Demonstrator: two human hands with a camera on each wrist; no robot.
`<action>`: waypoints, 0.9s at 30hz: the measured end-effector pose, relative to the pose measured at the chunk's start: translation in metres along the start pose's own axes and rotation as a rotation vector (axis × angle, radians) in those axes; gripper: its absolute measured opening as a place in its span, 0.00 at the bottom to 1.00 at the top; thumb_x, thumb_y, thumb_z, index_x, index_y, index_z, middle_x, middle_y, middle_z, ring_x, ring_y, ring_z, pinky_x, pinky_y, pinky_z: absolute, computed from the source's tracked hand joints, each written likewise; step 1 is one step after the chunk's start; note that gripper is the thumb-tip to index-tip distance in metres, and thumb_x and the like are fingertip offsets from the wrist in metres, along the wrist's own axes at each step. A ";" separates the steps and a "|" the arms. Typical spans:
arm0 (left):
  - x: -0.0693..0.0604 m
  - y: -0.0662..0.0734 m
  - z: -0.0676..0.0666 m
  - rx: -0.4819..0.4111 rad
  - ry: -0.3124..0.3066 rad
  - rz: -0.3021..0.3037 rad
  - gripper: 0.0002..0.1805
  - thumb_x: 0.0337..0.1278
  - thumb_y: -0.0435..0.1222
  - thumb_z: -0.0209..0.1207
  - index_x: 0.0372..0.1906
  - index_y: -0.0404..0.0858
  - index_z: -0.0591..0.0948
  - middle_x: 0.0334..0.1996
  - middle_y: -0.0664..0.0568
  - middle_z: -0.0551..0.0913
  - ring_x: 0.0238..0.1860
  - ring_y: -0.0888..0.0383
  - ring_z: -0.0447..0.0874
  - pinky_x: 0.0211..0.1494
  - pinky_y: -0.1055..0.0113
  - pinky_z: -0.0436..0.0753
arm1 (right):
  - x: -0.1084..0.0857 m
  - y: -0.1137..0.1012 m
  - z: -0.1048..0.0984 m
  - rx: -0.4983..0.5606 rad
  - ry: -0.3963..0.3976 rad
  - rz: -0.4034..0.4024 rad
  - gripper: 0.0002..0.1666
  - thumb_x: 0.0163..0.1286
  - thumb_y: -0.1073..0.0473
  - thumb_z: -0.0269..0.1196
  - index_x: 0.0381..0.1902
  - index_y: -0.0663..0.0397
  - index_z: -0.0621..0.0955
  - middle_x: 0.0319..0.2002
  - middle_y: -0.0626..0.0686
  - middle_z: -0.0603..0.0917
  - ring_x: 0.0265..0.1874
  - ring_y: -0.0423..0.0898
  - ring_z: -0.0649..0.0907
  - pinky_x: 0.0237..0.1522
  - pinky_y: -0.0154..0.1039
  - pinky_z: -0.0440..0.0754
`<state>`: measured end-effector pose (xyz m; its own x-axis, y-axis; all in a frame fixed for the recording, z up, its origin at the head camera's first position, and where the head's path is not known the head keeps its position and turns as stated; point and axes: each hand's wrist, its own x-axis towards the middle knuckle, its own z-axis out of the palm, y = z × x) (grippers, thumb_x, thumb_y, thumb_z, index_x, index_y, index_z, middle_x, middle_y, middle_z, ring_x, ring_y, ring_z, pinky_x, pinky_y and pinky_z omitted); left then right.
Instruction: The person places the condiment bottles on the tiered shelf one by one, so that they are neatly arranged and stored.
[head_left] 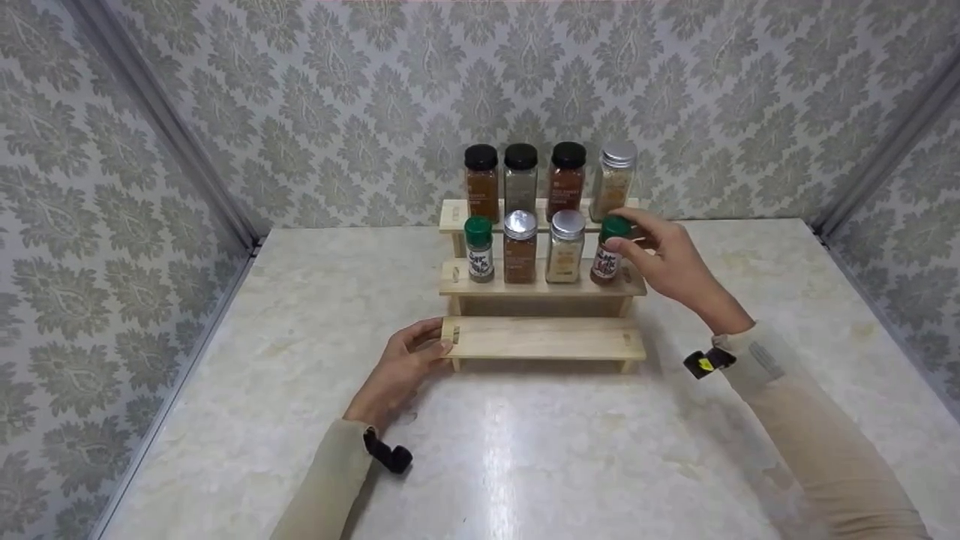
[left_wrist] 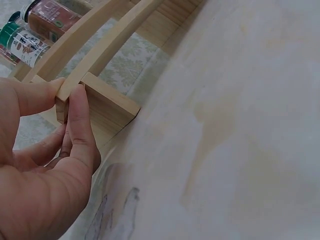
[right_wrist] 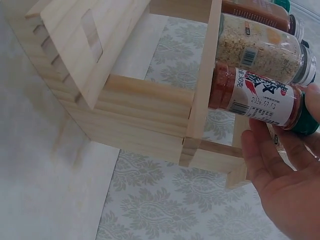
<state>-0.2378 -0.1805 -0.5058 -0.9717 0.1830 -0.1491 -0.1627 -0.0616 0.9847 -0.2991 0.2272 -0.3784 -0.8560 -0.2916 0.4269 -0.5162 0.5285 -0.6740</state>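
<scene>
A wooden three-step spice rack (head_left: pixel 544 339) stands on the table. My left hand (head_left: pixel 405 365) pinches the left end of its lowest step between thumb and fingers; the left wrist view shows the grip on the board's end (left_wrist: pixel 75 82). At the right end of the middle step, my right hand (head_left: pixel 667 259) holds a small green-capped spice jar (head_left: pixel 606 259) by its cap. In the right wrist view this jar (right_wrist: pixel 255 95) has red contents and a white label, and its base meets the step. Beside it on that step are two silver-capped jars (head_left: pixel 564 247) and another green-capped jar (head_left: pixel 479 251).
On the top step stand three black-capped jars (head_left: pixel 481 184) and a silver-capped jar (head_left: pixel 615 180). The lowest step bears no jars. Patterned wall panels (head_left: pixel 375 97) rise behind and at both sides of the pale marbled table (head_left: pixel 315 300).
</scene>
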 end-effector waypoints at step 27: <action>0.004 0.002 0.003 0.000 -0.031 -0.021 0.28 0.74 0.29 0.63 0.74 0.33 0.73 0.68 0.37 0.76 0.60 0.49 0.84 0.59 0.60 0.89 | -0.018 0.004 -0.004 0.050 0.059 -0.005 0.32 0.79 0.57 0.66 0.77 0.56 0.74 0.66 0.59 0.82 0.62 0.55 0.84 0.57 0.22 0.80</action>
<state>-0.2415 -0.1774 -0.5041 -0.9625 0.2142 -0.1667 -0.1828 -0.0575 0.9815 -0.2860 0.2372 -0.3864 -0.8511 -0.2453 0.4642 -0.5223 0.4859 -0.7008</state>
